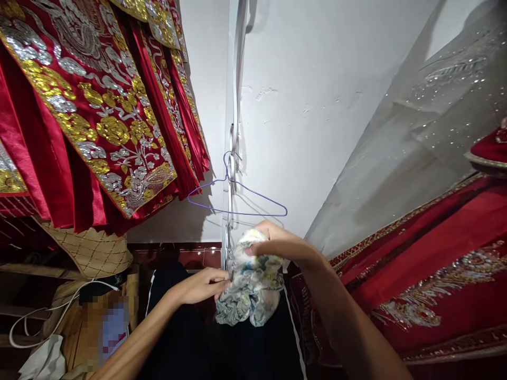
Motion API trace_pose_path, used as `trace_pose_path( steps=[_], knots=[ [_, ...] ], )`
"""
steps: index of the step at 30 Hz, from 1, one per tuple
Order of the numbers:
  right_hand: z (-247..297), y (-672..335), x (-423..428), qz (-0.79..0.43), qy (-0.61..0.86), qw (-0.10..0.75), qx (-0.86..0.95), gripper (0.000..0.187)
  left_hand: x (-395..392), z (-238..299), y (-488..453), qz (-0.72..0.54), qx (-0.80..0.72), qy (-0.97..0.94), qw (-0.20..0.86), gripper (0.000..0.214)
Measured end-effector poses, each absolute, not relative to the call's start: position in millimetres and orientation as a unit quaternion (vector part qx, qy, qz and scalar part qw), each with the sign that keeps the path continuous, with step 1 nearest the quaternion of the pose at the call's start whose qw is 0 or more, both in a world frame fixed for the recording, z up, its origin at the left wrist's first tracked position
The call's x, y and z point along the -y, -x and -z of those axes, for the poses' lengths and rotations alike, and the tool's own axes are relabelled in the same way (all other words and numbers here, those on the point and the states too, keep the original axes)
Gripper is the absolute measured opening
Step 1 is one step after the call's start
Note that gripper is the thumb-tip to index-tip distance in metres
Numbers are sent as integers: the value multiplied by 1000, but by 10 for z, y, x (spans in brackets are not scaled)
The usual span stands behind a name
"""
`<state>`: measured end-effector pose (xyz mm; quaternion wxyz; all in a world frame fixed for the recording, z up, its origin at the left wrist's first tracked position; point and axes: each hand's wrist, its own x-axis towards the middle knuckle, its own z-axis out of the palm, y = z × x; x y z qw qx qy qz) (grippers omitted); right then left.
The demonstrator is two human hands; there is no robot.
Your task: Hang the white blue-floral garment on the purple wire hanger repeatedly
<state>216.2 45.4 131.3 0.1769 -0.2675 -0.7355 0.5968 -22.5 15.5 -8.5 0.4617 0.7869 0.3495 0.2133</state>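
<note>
A bunched, thin white cloth with a blue, green and yellow pattern [253,290] hangs in front of my dark trousers. My right hand [269,243] is closed round its upper part, thumb across the front. At the cloth's left edge, my left hand [209,285] pinches the fabric between thumb and fingers. How the cloth is folded, and what kind of garment it is, I cannot tell. Just above and beyond my hands, a purple wire hanger [237,196] hangs bare from a hook on a white upright strip [231,126].
Red garments with gold and silver embroidery [114,132] hang at the left. A sheer, glittering white fabric [396,137] and a red beaded garment [428,264] fill the right. At lower left stands a wooden bench [75,327] with a white cable [18,343] and crumpled white paper [45,361].
</note>
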Motion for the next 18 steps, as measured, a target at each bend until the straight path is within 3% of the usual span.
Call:
trace_pose_path(
  steps=[2, 4, 9, 11, 15, 18],
  knots=[
    [-1416, -2058, -451, -597, 249, 174, 743, 13, -174, -71, 241, -291, -364, -784, 410, 28],
    [-1455, -1922, -401, -573, 225, 138, 776, 7, -200, -252, 227, -352, -360, -779, 373, 33],
    [-1464, -1931, -347, -515, 251, 96, 814, 12, -191, -445, 245, -281, -349, -810, 378, 10],
    [-1493, -2095, -415, -472, 310, 169, 808, 14, -173, -405, 332, -261, -379, -812, 361, 11],
    [-1537, -2277, -599, -302, 414, 431, 743, 24, -196, -374, 570, -262, -421, -801, 335, 13],
    [-1464, -2085, -651, -315, 399, 498, 702, 41, -252, -514, 665, -350, -429, -774, 307, 13]
  ],
)
